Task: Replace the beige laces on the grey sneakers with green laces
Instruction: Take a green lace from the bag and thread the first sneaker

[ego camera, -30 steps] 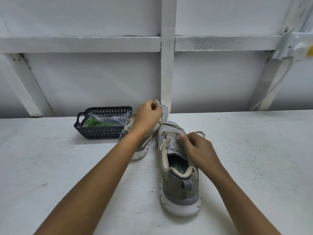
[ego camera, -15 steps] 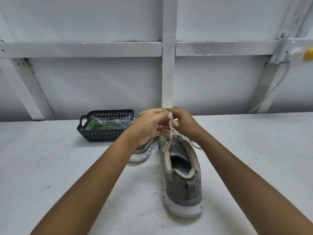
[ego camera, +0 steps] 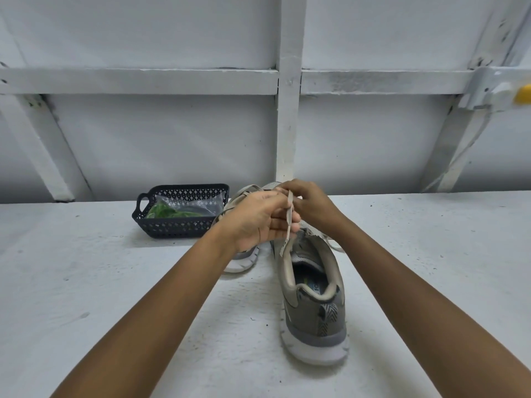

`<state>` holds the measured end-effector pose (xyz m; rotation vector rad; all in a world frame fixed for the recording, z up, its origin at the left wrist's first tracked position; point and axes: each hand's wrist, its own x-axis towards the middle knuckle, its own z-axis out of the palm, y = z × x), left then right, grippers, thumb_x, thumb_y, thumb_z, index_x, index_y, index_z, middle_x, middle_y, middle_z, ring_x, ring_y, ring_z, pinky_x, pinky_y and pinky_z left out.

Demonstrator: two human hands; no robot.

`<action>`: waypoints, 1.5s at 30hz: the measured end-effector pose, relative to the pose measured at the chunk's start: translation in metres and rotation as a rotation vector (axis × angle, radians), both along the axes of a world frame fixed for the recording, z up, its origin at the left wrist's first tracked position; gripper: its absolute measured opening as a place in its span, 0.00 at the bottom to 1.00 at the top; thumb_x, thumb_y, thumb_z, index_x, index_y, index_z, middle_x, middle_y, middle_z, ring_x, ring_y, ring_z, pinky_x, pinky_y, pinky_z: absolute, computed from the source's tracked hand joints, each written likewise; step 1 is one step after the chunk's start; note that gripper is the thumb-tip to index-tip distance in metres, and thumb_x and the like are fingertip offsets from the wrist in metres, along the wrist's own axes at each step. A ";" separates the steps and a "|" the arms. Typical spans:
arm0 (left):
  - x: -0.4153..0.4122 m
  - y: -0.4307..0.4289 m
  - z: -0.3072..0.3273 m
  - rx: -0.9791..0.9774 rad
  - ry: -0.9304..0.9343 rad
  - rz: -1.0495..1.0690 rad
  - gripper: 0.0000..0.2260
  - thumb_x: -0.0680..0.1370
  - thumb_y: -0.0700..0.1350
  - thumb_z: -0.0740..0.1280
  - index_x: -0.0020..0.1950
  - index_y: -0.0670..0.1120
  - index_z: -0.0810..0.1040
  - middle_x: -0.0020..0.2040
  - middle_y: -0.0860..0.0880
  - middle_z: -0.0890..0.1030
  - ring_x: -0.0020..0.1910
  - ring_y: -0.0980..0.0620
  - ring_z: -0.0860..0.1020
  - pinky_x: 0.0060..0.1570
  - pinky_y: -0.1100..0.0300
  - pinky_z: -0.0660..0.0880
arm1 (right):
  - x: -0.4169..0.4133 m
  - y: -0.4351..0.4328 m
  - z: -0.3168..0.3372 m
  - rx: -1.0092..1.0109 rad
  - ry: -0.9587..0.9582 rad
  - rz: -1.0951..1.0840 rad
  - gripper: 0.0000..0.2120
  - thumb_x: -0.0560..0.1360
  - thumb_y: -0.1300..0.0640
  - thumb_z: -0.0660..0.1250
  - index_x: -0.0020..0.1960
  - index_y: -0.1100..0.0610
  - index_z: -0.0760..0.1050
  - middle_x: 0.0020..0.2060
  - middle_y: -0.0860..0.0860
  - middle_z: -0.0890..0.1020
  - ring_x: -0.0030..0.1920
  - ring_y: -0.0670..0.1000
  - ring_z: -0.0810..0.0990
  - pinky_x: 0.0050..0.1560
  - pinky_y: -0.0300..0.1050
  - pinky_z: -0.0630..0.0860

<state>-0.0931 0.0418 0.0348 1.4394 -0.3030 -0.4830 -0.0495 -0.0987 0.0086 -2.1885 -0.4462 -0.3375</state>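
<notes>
A grey sneaker (ego camera: 313, 305) stands heel toward me on the white table (ego camera: 86, 297). The second grey sneaker (ego camera: 244, 257) lies behind my left wrist, mostly hidden. My left hand (ego camera: 258, 219) and my right hand (ego camera: 307, 205) meet above the near sneaker's tongue. Both pinch a beige lace (ego camera: 288, 222) that hangs down to the shoe's collar. Another loop of beige lace (ego camera: 334, 245) lies on the table right of the shoe. Green laces (ego camera: 163, 212) in a clear bag sit in a dark basket (ego camera: 178, 228).
The basket stands at the back left of the sneakers, near the white panelled wall (ego camera: 172, 139). A vertical white post (ego camera: 287, 110) rises behind my hands. A white fitting with a yellow part (ego camera: 521, 94) is on the wall at the far right.
My right hand left the shoe's tongue and rose to meet my left hand. Both hands now hold the beige lace up above the near sneaker.
</notes>
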 end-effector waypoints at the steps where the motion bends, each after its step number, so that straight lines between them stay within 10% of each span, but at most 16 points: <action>1: 0.000 -0.001 -0.002 -0.010 0.050 0.005 0.10 0.79 0.36 0.55 0.40 0.44 0.70 0.28 0.50 0.72 0.23 0.56 0.72 0.25 0.65 0.72 | 0.002 0.000 0.003 -0.003 -0.034 -0.047 0.08 0.77 0.61 0.64 0.52 0.62 0.81 0.46 0.59 0.81 0.49 0.55 0.78 0.52 0.48 0.72; 5: -0.001 -0.005 -0.008 -0.007 0.181 0.001 0.10 0.79 0.37 0.50 0.41 0.44 0.67 0.23 0.53 0.60 0.17 0.59 0.56 0.18 0.71 0.54 | 0.008 -0.008 0.022 -0.145 -0.301 -0.143 0.11 0.78 0.56 0.64 0.54 0.61 0.81 0.44 0.60 0.80 0.46 0.58 0.78 0.45 0.44 0.69; 11: -0.012 -0.015 -0.002 -0.086 0.039 -0.209 0.21 0.79 0.59 0.53 0.39 0.45 0.73 0.23 0.54 0.59 0.19 0.59 0.57 0.22 0.66 0.52 | 0.009 -0.005 0.042 -0.205 -0.410 -0.104 0.17 0.78 0.50 0.58 0.54 0.58 0.80 0.44 0.57 0.79 0.44 0.55 0.79 0.45 0.50 0.75; 14: -0.009 -0.014 0.010 -0.167 -0.002 -0.318 0.23 0.81 0.52 0.52 0.41 0.45 0.83 0.28 0.52 0.69 0.28 0.56 0.69 0.28 0.63 0.68 | 0.001 0.026 0.021 -0.053 0.296 -0.134 0.17 0.82 0.56 0.52 0.56 0.65 0.75 0.39 0.53 0.74 0.31 0.42 0.74 0.37 0.36 0.71; 16: -0.001 -0.007 0.019 -0.237 -0.017 -0.381 0.20 0.80 0.50 0.54 0.49 0.43 0.83 0.35 0.50 0.77 0.35 0.55 0.77 0.36 0.62 0.76 | -0.022 0.019 0.008 -0.478 0.643 -0.143 0.18 0.80 0.65 0.50 0.60 0.79 0.69 0.43 0.61 0.78 0.37 0.44 0.73 0.45 0.37 0.72; 18: 0.011 0.002 0.028 -0.305 -0.007 -0.355 0.19 0.78 0.49 0.55 0.55 0.40 0.80 0.41 0.48 0.81 0.40 0.53 0.80 0.41 0.60 0.79 | -0.015 0.006 -0.029 -0.839 0.120 0.000 0.14 0.80 0.68 0.55 0.59 0.78 0.70 0.44 0.64 0.78 0.43 0.44 0.72 0.50 0.35 0.72; 20: 0.025 0.013 0.035 -0.328 -0.024 -0.271 0.18 0.80 0.48 0.53 0.58 0.39 0.77 0.44 0.46 0.82 0.45 0.51 0.81 0.47 0.58 0.80 | -0.026 0.028 0.003 -0.386 0.059 0.089 0.12 0.79 0.60 0.61 0.52 0.69 0.77 0.46 0.60 0.78 0.45 0.50 0.74 0.51 0.43 0.73; 28: 0.053 0.036 0.030 -0.266 -0.059 -0.004 0.17 0.83 0.46 0.51 0.54 0.40 0.76 0.45 0.45 0.84 0.46 0.50 0.82 0.48 0.57 0.80 | -0.078 0.006 0.032 -0.298 0.088 0.351 0.12 0.77 0.52 0.65 0.43 0.60 0.80 0.49 0.55 0.80 0.51 0.52 0.79 0.57 0.46 0.73; 33: 0.054 0.035 0.019 -0.229 -0.042 -0.009 0.17 0.84 0.46 0.50 0.50 0.41 0.76 0.37 0.47 0.84 0.36 0.53 0.82 0.40 0.60 0.80 | -0.088 0.004 0.073 0.179 0.205 0.416 0.09 0.80 0.57 0.59 0.41 0.57 0.71 0.23 0.48 0.74 0.23 0.49 0.74 0.35 0.50 0.77; 38: 0.040 0.018 0.011 -0.082 -0.109 -0.115 0.16 0.83 0.46 0.50 0.47 0.40 0.74 0.25 0.52 0.72 0.22 0.56 0.70 0.27 0.64 0.70 | -0.061 0.004 0.107 -0.058 -0.131 0.130 0.13 0.80 0.56 0.60 0.37 0.49 0.71 0.21 0.43 0.69 0.23 0.41 0.66 0.27 0.30 0.62; 45: 0.031 0.006 0.005 -0.276 0.033 -0.286 0.32 0.78 0.65 0.44 0.32 0.44 0.75 0.20 0.54 0.59 0.18 0.58 0.57 0.27 0.61 0.51 | -0.008 0.000 0.084 -0.049 -0.120 -0.039 0.10 0.79 0.54 0.62 0.44 0.59 0.75 0.21 0.42 0.72 0.23 0.40 0.66 0.28 0.33 0.60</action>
